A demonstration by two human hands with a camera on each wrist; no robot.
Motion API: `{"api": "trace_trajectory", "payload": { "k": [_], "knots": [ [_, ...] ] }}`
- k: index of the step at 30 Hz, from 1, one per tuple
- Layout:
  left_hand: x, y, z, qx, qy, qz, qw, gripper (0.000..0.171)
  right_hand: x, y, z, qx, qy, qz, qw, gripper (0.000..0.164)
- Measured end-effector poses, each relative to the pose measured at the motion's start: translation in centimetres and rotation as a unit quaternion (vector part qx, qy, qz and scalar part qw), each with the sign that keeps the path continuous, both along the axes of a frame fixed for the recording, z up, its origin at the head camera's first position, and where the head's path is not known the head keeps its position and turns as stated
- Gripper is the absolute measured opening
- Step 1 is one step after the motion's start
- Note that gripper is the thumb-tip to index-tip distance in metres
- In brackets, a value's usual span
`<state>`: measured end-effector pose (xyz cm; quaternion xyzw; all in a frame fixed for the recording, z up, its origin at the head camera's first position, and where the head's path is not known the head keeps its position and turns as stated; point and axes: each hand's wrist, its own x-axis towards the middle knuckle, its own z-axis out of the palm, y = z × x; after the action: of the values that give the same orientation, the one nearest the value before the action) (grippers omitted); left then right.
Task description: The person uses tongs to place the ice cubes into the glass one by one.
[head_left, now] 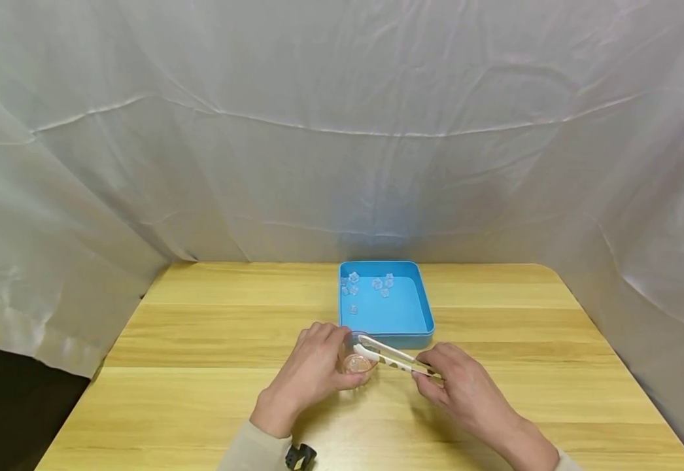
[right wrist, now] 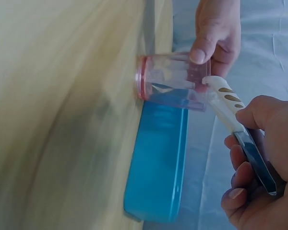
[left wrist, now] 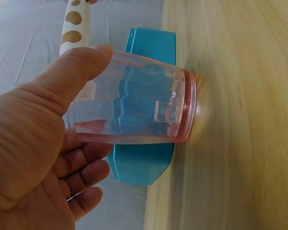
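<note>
My left hand (head_left: 309,369) holds a clear pinkish plastic cup (left wrist: 139,103) upright by its upper part, thumb on one side and fingers on the other. The cup's base rests on the wooden table, and a small clear piece (left wrist: 165,111) lies at its bottom. In my right hand (head_left: 465,386) is a pair of tongs (right wrist: 229,103) with metal handles and white, brown-spotted arms. Their tips reach into the cup's mouth; whether anything sits between the tips I cannot tell. Just behind the cup stands a blue tray (head_left: 403,314) holding several clear ice-like pieces (head_left: 377,284).
The wooden table (head_left: 201,340) extends to both sides of the tray. Pale grey cloth (head_left: 318,163) hangs behind the table and along its sides. A small black object (head_left: 301,456) is at my left sleeve.
</note>
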<state>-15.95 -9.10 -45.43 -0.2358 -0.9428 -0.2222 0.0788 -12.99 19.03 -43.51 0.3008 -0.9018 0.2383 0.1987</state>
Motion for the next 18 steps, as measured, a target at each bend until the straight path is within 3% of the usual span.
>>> {"api": "trace_trajectory", "payload": {
  "k": [5,10,18],
  "knots": [
    [0.0,0.1,0.0,0.004,-0.01,-0.002,0.9999,0.077,-0.7,0.4,1.0,-0.009,-0.03,-0.024,0.999,0.013],
    [0.1,0.1,0.1,0.006,-0.014,-0.003,0.9999,0.078,-3.0,0.9,2.0,-0.003,-0.082,-0.053,0.995,0.007],
    [0.2,0.0,0.2,0.011,-0.021,-0.006,0.9997,0.079,-7.2,0.1,2.4,0.083,-0.085,-0.07,0.99,0.015]
  ]
}}
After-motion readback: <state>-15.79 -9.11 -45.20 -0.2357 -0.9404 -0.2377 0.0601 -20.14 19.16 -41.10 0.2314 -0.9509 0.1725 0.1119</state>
